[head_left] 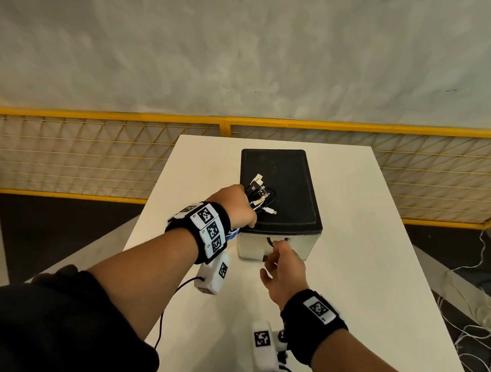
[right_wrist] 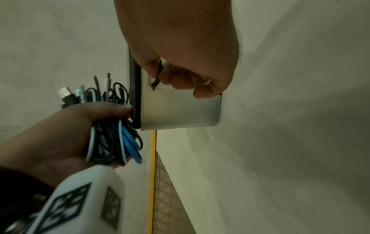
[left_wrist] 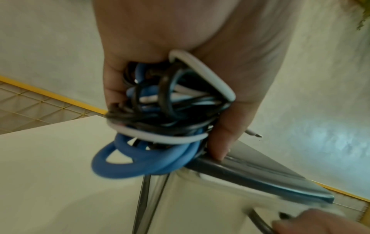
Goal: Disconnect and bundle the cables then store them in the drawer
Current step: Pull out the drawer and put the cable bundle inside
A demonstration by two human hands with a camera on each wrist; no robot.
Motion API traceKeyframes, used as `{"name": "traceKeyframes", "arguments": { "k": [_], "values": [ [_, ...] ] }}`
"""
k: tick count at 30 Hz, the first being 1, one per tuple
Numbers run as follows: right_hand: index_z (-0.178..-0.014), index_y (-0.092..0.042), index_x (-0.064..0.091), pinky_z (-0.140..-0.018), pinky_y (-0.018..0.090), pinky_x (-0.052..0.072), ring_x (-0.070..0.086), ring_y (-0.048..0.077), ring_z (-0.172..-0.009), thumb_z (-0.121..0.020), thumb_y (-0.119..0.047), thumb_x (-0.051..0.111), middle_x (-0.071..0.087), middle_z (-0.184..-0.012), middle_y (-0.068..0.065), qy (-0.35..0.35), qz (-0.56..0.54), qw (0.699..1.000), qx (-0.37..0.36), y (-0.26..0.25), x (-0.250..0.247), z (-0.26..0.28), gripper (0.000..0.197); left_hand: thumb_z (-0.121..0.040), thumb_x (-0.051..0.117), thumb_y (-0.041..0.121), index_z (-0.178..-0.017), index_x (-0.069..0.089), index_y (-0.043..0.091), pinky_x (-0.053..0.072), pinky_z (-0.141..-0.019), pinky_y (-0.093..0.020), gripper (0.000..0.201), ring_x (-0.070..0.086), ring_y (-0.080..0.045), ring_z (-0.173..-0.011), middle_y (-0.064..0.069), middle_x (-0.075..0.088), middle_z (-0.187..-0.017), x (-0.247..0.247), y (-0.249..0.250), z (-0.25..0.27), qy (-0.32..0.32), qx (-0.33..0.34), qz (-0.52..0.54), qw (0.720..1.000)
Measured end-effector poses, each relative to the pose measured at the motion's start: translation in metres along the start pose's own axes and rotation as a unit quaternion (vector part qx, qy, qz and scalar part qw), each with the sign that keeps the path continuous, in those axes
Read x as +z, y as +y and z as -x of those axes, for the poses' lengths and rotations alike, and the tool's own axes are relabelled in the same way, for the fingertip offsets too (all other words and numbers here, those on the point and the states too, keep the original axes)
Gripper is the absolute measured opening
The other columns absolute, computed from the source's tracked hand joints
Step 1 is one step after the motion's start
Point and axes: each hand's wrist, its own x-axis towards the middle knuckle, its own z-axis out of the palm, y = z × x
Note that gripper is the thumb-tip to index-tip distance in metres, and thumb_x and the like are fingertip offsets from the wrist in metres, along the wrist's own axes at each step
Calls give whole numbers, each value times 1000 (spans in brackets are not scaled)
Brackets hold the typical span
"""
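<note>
My left hand grips a bundle of black, white and blue cables and rests on the front left corner of the black top of a small drawer box. The coiled loops fill the palm; several plugs stick out above the fist. The blue loop hangs below the hand. My right hand is at the pale drawer front, fingers curled round its thin black loop handle. The drawer looks closed.
The box stands on a white table. A yellow mesh fence runs behind the table. Loose white cords lie on the floor at the right. Bare tabletop lies in front of and right of the box.
</note>
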Motion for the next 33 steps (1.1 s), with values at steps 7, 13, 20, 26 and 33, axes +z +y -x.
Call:
{"name": "traceKeyframes", "arguments": {
  "k": [7,13,20,26,33],
  "values": [
    [-75,-16,52,-66,33,40,45,16,-53,-81,-23,63,50,-59,2,-79,157,983,46,16,-66,45,14,-61,82,25,-98,55,13,51,-65,-31,47,63,-25,-80,-5,64,-88,0,4,4,1,-4,-2,1000],
    [-81,-14,63,-63,30,43,56,17,-58,-84,-30,63,64,-71,5,-127,244,954,117,36,-110,75,16,-60,84,23,-96,55,12,48,-63,-31,47,63,-28,-82,-7,63,-86,1,7,8,15,-10,-5,1000],
    [-84,-12,67,-58,28,41,60,21,-62,-83,-35,64,67,-76,8,-152,289,931,164,46,-122,91,23,-61,85,20,-97,55,10,51,-68,-33,48,63,-30,-84,-6,62,-84,1,10,13,27,-16,-1,999],
    [-93,-12,67,-60,28,42,64,23,-71,-83,-44,66,71,-84,8,-187,318,913,173,44,-121,92,33,-64,84,19,-90,53,11,50,-68,-33,41,62,-29,-83,-6,61,-82,-2,12,20,7,-19,-13,1000],
    [-101,-14,66,-66,28,46,65,24,-78,-89,-49,60,73,-89,7,-206,347,896,184,37,-124,87,38,-70,79,17,-75,67,4,52,-72,-35,19,61,-30,-73,-11,64,-73,9,31,60,-257,-74,41,963]
  ]
}}
